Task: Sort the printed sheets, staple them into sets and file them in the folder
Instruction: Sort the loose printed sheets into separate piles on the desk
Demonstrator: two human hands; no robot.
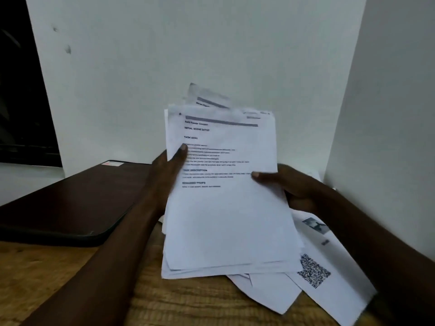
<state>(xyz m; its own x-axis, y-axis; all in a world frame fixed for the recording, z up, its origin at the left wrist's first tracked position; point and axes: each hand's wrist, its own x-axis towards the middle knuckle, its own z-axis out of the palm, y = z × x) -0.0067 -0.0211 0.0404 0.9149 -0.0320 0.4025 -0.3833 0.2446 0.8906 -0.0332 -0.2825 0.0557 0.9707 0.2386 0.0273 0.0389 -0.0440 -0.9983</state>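
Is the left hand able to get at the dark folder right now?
Likely yes: the folder lies beside the left hand, nothing between, though it first must release the stack of sheets.

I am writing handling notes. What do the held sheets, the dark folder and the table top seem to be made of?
The held sheets: thin matte white paper; the edges fan and bend. The dark folder: probably plastic or faux leather, smooth, faint sheen along its rounded edge. The table top: wood or wood-look laminate; grain lines show.

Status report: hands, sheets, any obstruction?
Left hand and right hand both hold the sheet stack, tilted up. Loose sheets lie underneath. Dark folder closed, at left.
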